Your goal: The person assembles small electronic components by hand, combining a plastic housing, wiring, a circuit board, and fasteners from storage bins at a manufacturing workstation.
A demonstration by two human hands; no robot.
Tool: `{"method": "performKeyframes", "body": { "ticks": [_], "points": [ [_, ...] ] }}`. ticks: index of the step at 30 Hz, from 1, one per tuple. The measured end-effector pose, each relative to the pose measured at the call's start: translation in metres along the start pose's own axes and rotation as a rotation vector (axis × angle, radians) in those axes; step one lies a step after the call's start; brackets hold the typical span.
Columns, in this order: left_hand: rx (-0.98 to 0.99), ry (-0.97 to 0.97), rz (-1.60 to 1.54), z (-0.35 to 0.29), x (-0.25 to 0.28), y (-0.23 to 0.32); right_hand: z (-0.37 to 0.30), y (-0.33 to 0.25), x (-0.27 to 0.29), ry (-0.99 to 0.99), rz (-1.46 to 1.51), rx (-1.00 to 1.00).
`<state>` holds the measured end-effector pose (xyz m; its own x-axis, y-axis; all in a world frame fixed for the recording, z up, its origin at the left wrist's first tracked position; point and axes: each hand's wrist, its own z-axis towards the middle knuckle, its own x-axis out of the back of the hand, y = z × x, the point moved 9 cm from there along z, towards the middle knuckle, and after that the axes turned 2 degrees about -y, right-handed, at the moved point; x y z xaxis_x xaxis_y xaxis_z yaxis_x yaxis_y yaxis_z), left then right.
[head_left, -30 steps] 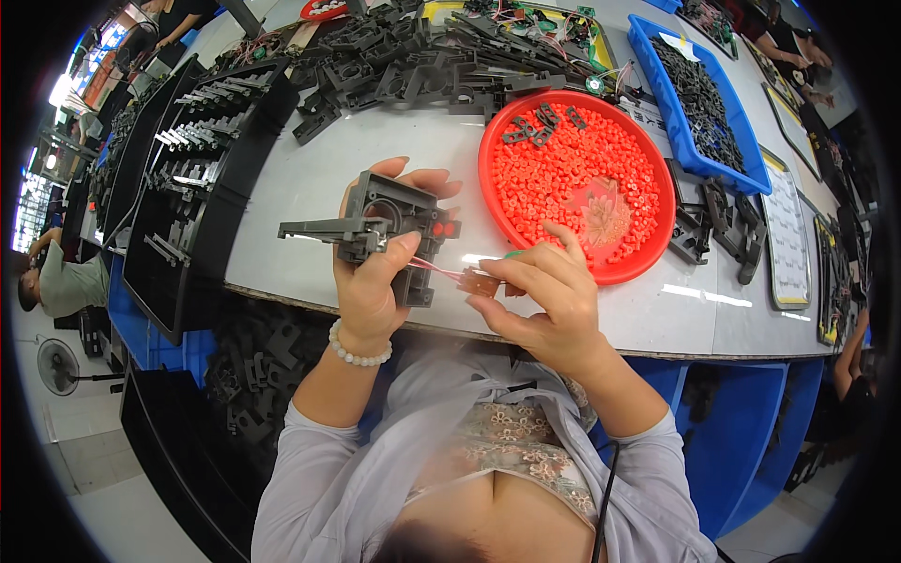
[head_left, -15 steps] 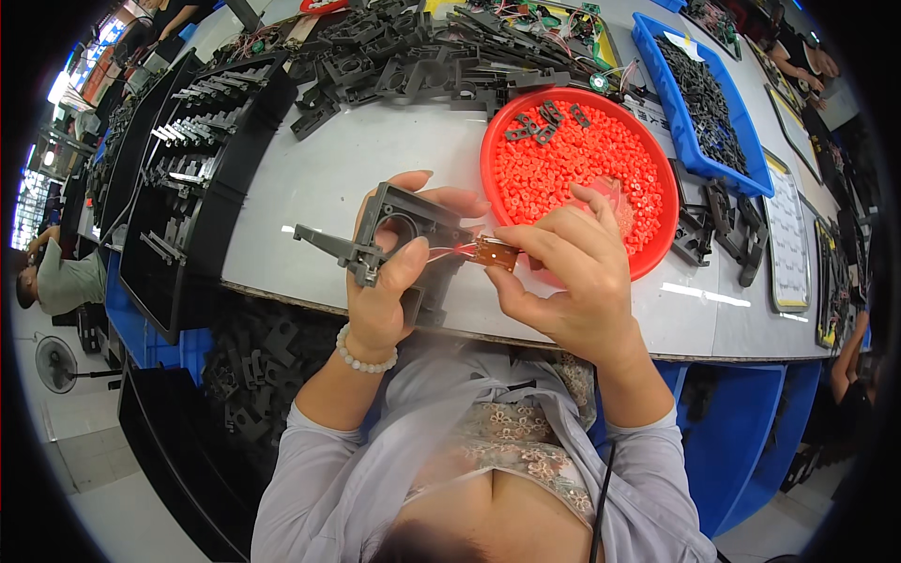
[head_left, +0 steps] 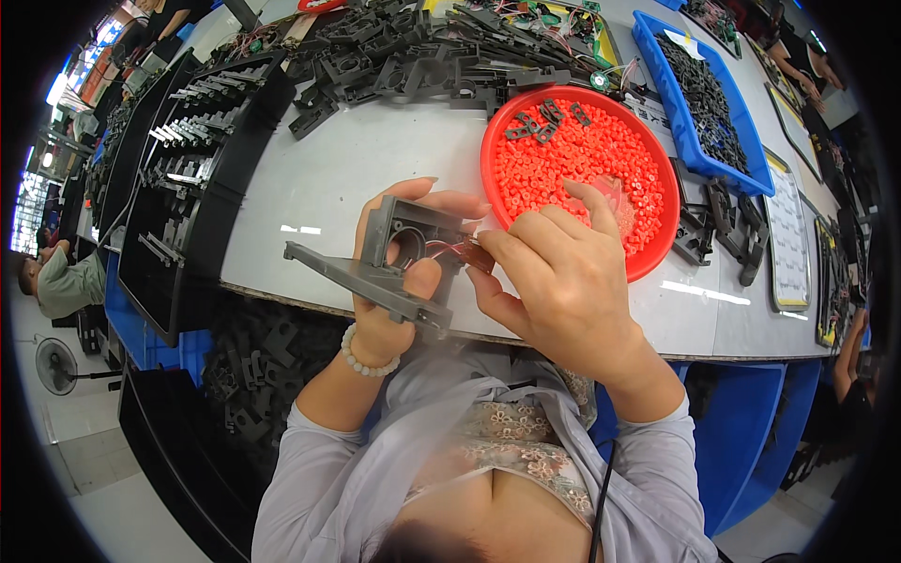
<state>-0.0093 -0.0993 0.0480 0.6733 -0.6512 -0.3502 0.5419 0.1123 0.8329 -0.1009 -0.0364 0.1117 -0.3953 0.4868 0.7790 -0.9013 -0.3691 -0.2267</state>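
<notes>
My left hand (head_left: 383, 319) is wrapped round a dark grey plastic housing (head_left: 375, 281) with a long arm pointing left and a round opening. Between the thumb and fingers of my right hand (head_left: 563, 272) is a small brown circuit board (head_left: 477, 255), held by its edge at the right side of the housing. Thin red and white wires (head_left: 443, 248) run from the board into the housing's opening. My right fingers hide part of the board.
A red bowl (head_left: 488, 178) of small red plastic pieces, with a few dark clips on top, stands right of my hands. Dark plastic parts (head_left: 394, 56) are heaped at the back. A blue tray (head_left: 751, 174) of dark pieces lies far right; a black rack (head_left: 267, 117) of metal parts stands left.
The housing has turned in my left hand, its arm now slanting down to the right. My right hand has brought the circuit board slightly left, close against the housing, and tilted it.
</notes>
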Motion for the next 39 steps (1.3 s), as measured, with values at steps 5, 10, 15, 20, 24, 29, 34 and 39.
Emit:
{"method": "performKeyframes", "body": {
  "ticks": [5,10,15,20,24,29,34,39],
  "points": [
    [0.011,-0.007,-0.016,-0.002,-0.002,-0.002,0.001,0.002,0.000,-0.032,0.041,0.007],
    [0.024,-0.031,-0.004,-0.002,-0.008,0.000,0.003,0.007,-0.003,-0.096,0.097,0.001],
    [0.104,0.031,0.074,-0.003,-0.005,-0.003,0.004,0.008,-0.005,-0.093,0.178,0.009],
    [0.112,0.047,0.079,-0.005,-0.006,-0.003,0.003,0.008,-0.005,-0.094,0.176,0.025],
    [0.094,0.083,0.097,-0.008,-0.005,-0.003,0.005,0.008,-0.008,-0.209,0.183,-0.024],
    [0.088,0.085,0.125,-0.010,-0.005,-0.003,0.004,0.011,-0.010,-0.225,0.188,-0.036],
    [0.087,0.073,0.122,-0.009,-0.006,-0.003,0.003,0.012,-0.009,-0.210,0.197,-0.029],
    [0.096,0.088,0.107,-0.010,-0.004,-0.004,0.003,0.007,-0.007,-0.142,0.174,0.050]
  ]
}}
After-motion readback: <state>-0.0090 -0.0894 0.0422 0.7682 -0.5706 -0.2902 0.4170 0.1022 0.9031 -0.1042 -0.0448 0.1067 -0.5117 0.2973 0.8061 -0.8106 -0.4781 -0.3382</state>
